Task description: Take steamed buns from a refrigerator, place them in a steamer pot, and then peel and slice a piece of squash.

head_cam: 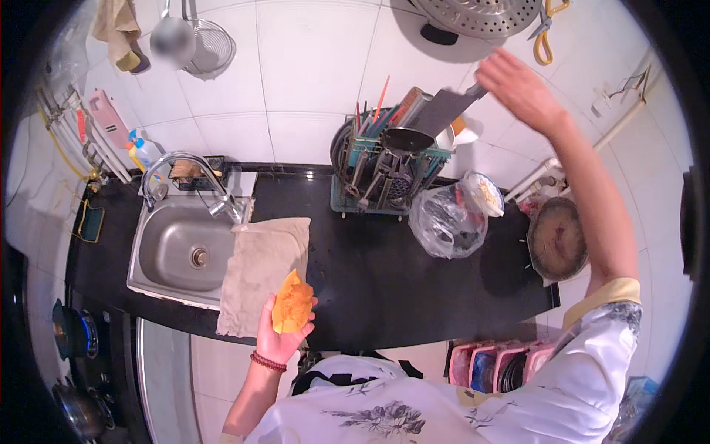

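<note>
My left hand (277,327) cradles a cut piece of orange pumpkin (294,304), its scooped inner flesh facing up. Beneath it spreads a beige cloth (266,261), lying across the right rim of the sink and the black counter. My right hand (518,89) is raised at the back right, its fingers around the handle of a cleaver (446,111). The broad dark blade slants down toward the utensil rack (388,177); its lower end is hidden behind a small black ladle (408,140). Chopsticks (381,100) and other utensils stand in the rack.
A steel sink (166,250) with a faucet (188,161) lies left. Right of the rack are a clear plastic bag (449,222), a bowl (488,194) and a round lidded pan (557,238). A lit gas burner (89,333) is at far left. A steamer (482,16) hangs above.
</note>
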Tool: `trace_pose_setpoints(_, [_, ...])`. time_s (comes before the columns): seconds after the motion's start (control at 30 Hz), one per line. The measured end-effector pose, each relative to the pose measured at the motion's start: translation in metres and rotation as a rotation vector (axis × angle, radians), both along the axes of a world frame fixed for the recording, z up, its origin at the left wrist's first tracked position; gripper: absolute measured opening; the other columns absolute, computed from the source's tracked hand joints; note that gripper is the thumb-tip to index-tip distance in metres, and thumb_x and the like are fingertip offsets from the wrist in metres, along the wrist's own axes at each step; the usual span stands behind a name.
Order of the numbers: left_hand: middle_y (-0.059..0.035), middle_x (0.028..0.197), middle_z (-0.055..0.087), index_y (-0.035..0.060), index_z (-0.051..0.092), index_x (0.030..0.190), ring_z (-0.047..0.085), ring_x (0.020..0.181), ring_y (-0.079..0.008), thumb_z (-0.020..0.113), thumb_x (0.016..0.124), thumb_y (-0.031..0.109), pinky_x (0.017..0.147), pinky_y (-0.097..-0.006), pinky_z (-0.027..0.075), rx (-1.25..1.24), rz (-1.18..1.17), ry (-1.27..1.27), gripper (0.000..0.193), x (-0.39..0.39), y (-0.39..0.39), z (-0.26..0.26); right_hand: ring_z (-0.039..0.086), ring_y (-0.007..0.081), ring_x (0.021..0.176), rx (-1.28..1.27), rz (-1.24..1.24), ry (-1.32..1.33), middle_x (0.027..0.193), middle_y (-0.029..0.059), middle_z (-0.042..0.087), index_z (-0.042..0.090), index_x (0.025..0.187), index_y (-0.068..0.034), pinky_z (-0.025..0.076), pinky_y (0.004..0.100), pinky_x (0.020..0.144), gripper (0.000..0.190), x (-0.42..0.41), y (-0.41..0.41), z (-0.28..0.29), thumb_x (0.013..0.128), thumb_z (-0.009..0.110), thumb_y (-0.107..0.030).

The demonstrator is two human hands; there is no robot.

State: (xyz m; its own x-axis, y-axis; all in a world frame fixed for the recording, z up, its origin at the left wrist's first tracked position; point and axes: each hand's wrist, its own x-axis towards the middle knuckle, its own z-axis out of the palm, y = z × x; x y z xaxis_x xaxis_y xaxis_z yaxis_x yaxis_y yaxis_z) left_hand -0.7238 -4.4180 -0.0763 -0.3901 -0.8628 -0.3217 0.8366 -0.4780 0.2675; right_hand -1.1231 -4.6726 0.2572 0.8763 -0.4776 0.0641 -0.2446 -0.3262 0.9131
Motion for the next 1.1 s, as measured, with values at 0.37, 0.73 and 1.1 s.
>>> trace_pose_setpoints(0.37, [-0.0178,0.123,0.058,0.0080,0.046,0.135,0.062,0.088,-0.0246,0.041,0.095,0.048,0.075,-0.0339,0.052,-0.004,-0.116,0.048,0.057,-0.014,-0.039,-0.017,0.062,0.0250,0.096,0.397,-0.557,-1.525,0.107,0.0146,0.065,0.049,0.128,-0.007,0.048,0.0362,0.084,0.053,-0.067,0.211,-0.161,0.080,0.070,-0.011])
trace_pose_setpoints(0.73, [-0.0177,0.119,0.061,0.0064,0.049,0.131,0.064,0.085,-0.0225,0.036,0.097,0.047,0.074,-0.0336,0.052,0.050,-0.207,-0.196,0.055,-0.033,-0.055,-0.022,0.057,0.0062,0.071,1.090,-0.448,-2.071,0.084,0.0028,0.065,0.055,0.118,-0.003,0.044,0.0210,0.063,0.032,0.116,0.257,-0.303,0.087,0.064,-0.005])
trace_pose_setpoints(1.1, [-0.0073,0.104,0.066,0.0101,0.056,0.120,0.064,0.085,-0.0177,0.038,0.095,0.051,0.071,-0.0305,0.050,0.007,-0.137,-0.479,0.051,-0.028,-0.048,0.000,0.048,0.0063,0.044,1.727,-0.681,-2.132,0.063,0.0016,0.055,0.061,0.103,0.000,0.038,0.0234,0.038,0.021,0.178,0.212,-0.264,0.088,0.065,-0.015])
